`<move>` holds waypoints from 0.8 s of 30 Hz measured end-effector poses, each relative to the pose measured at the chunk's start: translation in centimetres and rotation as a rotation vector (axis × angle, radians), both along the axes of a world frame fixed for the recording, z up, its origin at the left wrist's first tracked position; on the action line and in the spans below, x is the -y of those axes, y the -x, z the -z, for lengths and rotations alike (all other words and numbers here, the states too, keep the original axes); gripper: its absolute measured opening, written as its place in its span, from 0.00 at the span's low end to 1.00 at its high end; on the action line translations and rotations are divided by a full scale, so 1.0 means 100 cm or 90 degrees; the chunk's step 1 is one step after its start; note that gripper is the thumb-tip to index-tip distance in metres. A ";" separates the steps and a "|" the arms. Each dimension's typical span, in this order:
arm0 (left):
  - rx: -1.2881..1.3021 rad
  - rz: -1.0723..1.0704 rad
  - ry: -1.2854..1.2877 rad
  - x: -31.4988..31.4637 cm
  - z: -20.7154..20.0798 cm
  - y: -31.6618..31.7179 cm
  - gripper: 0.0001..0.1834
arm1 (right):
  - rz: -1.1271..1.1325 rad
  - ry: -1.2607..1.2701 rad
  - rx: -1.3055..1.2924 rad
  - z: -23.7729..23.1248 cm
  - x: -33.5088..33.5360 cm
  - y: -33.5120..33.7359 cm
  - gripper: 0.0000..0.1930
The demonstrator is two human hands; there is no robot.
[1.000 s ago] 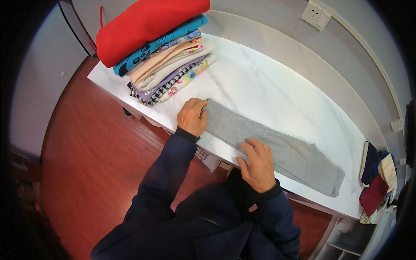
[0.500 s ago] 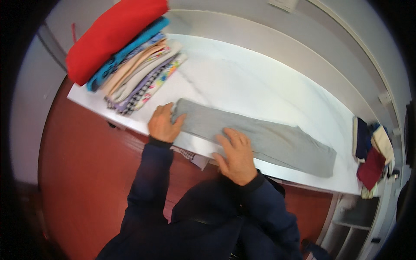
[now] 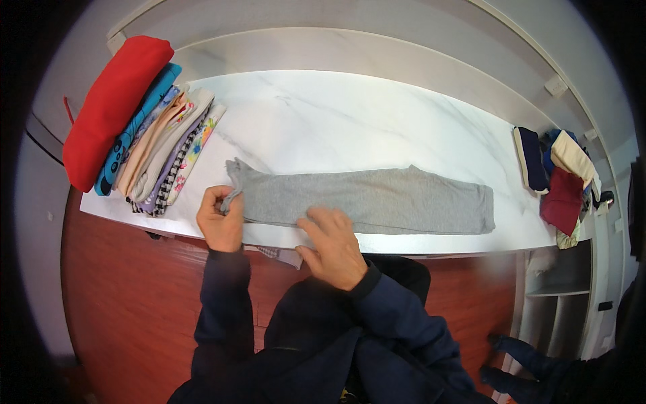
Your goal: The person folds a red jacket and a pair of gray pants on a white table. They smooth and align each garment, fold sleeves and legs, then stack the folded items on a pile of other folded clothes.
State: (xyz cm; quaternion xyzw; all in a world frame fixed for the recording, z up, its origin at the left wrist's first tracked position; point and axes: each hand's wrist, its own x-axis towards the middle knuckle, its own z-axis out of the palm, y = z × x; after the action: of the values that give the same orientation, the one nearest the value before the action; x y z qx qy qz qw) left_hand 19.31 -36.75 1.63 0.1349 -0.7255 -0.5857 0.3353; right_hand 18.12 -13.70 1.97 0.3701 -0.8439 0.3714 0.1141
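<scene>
A pair of grey trousers, folded lengthwise, lies flat along the near side of the white marbled tabletop. The narrow left end is pinched between the thumb and fingers of my left hand, and the fabric there is lifted and bunched. My right hand rests at the near edge of the trousers, left of their middle, fingers stretched and a little blurred, with the fingertips on or just over the cloth. The wider waist end points to the right.
At the left stands a stack of folded clothes topped by a thick red folded cloth. A small pile with a maroon cloth sits at the table's right end. Beneath it are open shelves. Someone's legs show at lower right.
My left hand has closed on the trousers' left end and lifted its edge. My right hand has stayed near the cloth's front edge. The whole view has turned and shifted.
</scene>
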 end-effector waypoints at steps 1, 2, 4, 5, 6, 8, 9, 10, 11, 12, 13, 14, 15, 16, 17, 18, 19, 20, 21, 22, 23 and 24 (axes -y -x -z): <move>-0.045 0.018 0.006 -0.012 -0.005 0.002 0.05 | -0.005 0.018 0.021 -0.001 -0.001 0.000 0.26; -0.070 0.040 -0.007 -0.024 -0.011 0.004 0.05 | -0.010 0.036 0.041 -0.001 -0.003 0.000 0.25; -0.116 0.077 -0.022 -0.042 -0.021 0.009 0.07 | 0.068 0.042 -0.012 -0.003 -0.006 -0.002 0.25; -0.118 0.093 -0.039 -0.048 -0.026 0.010 0.08 | 0.106 0.045 -0.038 -0.004 -0.007 -0.003 0.24; -0.112 0.085 -0.050 -0.052 -0.031 0.012 0.08 | 0.079 0.037 -0.027 -0.005 -0.009 -0.004 0.24; -0.112 0.072 -0.055 -0.061 -0.037 0.018 0.08 | 0.036 0.029 -0.003 -0.007 -0.017 -0.005 0.23; -0.114 0.060 -0.060 -0.063 -0.040 0.021 0.08 | 0.063 0.052 -0.025 -0.008 -0.019 -0.006 0.23; -0.124 0.044 -0.054 -0.063 -0.042 0.023 0.08 | 0.093 0.080 -0.048 -0.008 -0.022 -0.006 0.22; -0.117 0.020 -0.048 -0.062 -0.043 0.024 0.08 | 0.116 0.095 -0.062 -0.007 -0.025 -0.005 0.21; -0.125 0.017 -0.054 -0.060 -0.044 0.024 0.07 | 0.137 0.107 -0.058 -0.006 -0.029 -0.003 0.21; -0.120 0.007 -0.059 -0.056 -0.045 0.025 0.07 | 0.152 0.107 -0.047 -0.005 -0.035 0.004 0.20; -0.107 -0.016 -0.058 -0.051 -0.045 0.024 0.07 | 0.168 0.109 -0.036 -0.003 -0.041 0.010 0.20; -0.126 -0.020 -0.065 -0.048 -0.042 0.023 0.07 | 0.182 0.116 -0.001 -0.001 -0.047 0.014 0.20; -0.109 -0.028 -0.091 -0.043 -0.039 0.023 0.07 | 0.182 0.105 -0.004 0.001 -0.051 0.017 0.20; -0.105 -0.039 -0.097 -0.037 -0.034 0.022 0.07 | 0.184 0.096 -0.003 0.003 -0.055 0.019 0.20; -0.106 -0.053 -0.097 -0.030 -0.028 0.021 0.07 | 0.189 0.092 -0.002 0.006 -0.058 0.021 0.19; -0.086 -0.068 -0.108 -0.023 -0.021 0.020 0.07 | 0.188 0.088 -0.013 0.008 -0.058 0.020 0.19; -0.071 -0.082 -0.111 -0.016 -0.013 0.018 0.08 | 0.183 0.082 -0.016 0.009 -0.059 0.020 0.19; -0.049 -0.109 -0.115 -0.009 -0.005 0.018 0.08 | 0.181 0.081 -0.021 0.010 -0.059 0.020 0.18; -0.061 -0.105 -0.142 -0.001 0.003 0.018 0.08 | 0.179 0.079 -0.027 0.011 -0.058 0.020 0.18; -0.066 -0.115 -0.170 0.007 0.010 0.018 0.09 | 0.190 0.081 -0.034 0.012 -0.058 0.020 0.17; -0.075 -0.131 -0.204 0.015 0.018 0.018 0.09 | 0.201 0.081 -0.041 0.012 -0.058 0.020 0.17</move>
State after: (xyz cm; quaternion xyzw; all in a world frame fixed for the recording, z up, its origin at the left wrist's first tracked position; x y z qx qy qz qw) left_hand 17.51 -38.21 -0.13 0.2254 -0.5846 -0.6634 0.4091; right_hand 16.09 -7.93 0.77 0.2369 -0.8623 0.3893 0.2208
